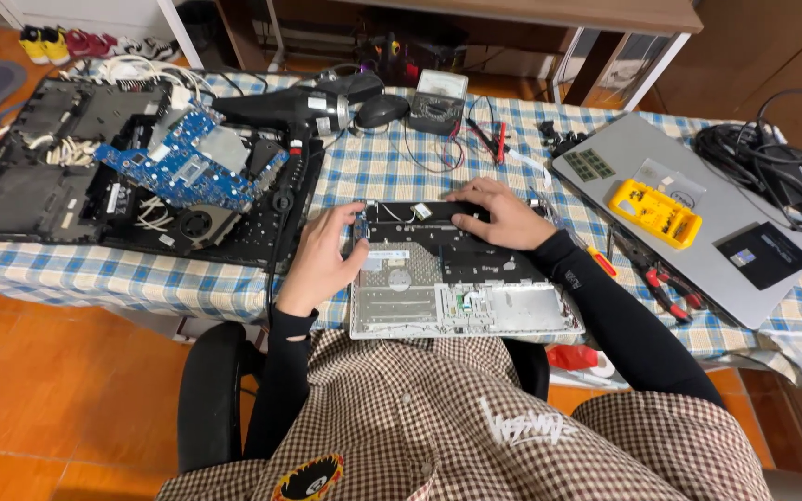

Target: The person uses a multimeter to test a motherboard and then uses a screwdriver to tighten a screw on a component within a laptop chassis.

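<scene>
Both hands (pixel 327 255) (pixel 498 211) rest on the laptop base (pixel 461 278); long axis left-right.

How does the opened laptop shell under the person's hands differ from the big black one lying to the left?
The silver laptop shell is small, pale and lies at the table's near edge under the left hand and right hand. The black laptop shell is larger, dark, untouched, and carries a loose blue circuit board. Both lie open on the checked tablecloth.
</scene>
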